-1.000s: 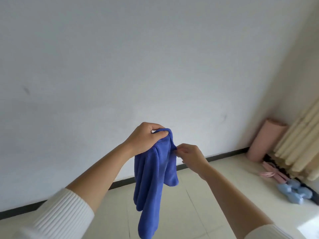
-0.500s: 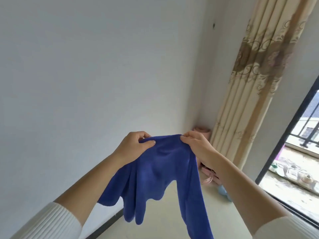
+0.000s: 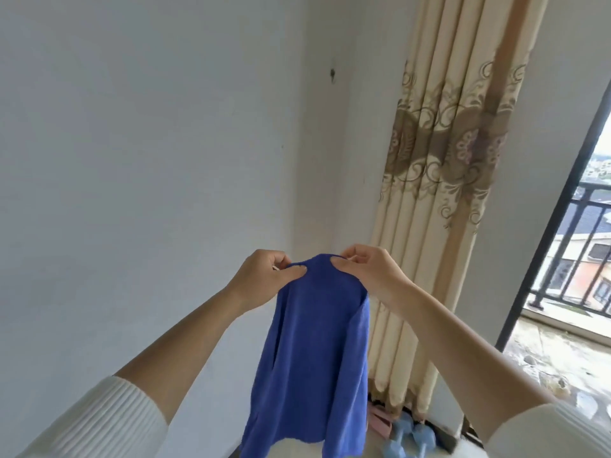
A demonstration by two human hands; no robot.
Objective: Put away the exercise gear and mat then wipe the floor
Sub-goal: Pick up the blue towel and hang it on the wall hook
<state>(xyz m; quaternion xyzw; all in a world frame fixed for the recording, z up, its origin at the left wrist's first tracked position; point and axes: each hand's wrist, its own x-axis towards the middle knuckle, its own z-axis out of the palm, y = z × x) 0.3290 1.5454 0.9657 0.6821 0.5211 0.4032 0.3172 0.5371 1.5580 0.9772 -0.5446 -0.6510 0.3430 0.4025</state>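
Two hands, our left hand [image 3: 263, 279] and right hand [image 3: 372, 276], hold the blue cloth [image 3: 317, 342] up in the air, fingers [image 3: 342, 263] clamped on its top edge, while the blue dumbbells [image 3: 410, 439] lie beyond by the curtain [image 3: 439, 180], so we judge only wiping remains.

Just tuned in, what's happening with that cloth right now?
A person holds a blue cloth up in the air in front of them. The left hand and right hand each pinch its top edge, close together, so it hangs down flat. They face a room corner beside a curtain. Blue dumbbells and something pink lie on the floor at the curtain's foot. The cloth is off the floor, so no wiping is under way.
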